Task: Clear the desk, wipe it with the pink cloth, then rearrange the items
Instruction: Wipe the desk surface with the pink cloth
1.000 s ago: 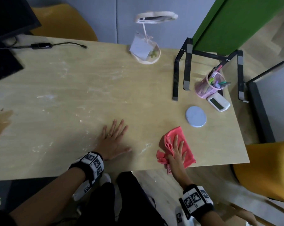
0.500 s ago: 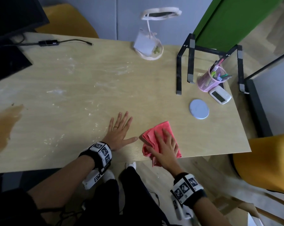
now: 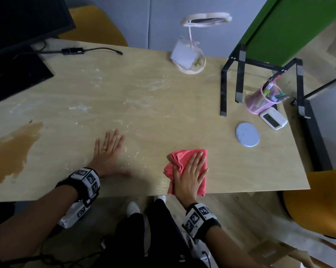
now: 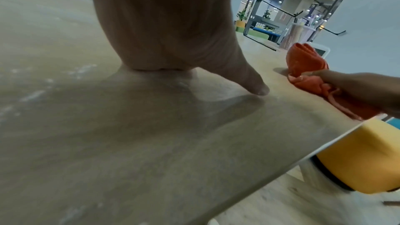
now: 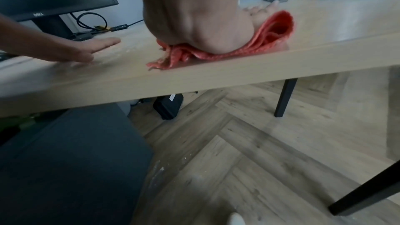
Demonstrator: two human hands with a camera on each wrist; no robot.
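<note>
The pink cloth [image 3: 183, 158] lies bunched on the wooden desk [image 3: 163, 89] near its front edge. My right hand [image 3: 191, 175] presses flat on the cloth with straight fingers, seen from behind in the right wrist view [image 5: 194, 14] over the folded cloth [image 5: 275, 26]. My left hand [image 3: 109, 149] rests flat on the bare desk to the left of the cloth, fingers spread, holding nothing. In the left wrist view the left hand [image 4: 168, 23] has its thumb on the desk, with the cloth [image 4: 303, 61] beyond it. White powdery smears cover the middle of the desk.
A brown stain [image 3: 10, 151] marks the left of the desk. At the right stand a blue round coaster [image 3: 247, 134], a white device [image 3: 273, 118], a pink pen cup [image 3: 259, 102] and a black stand [image 3: 259, 80]. A lamp [image 3: 192, 55] and a monitor [image 3: 18, 26] are at the back.
My right hand has slid the pink cloth leftward along the front edge, away from the coaster. My left hand has stayed flat in the same spot.
</note>
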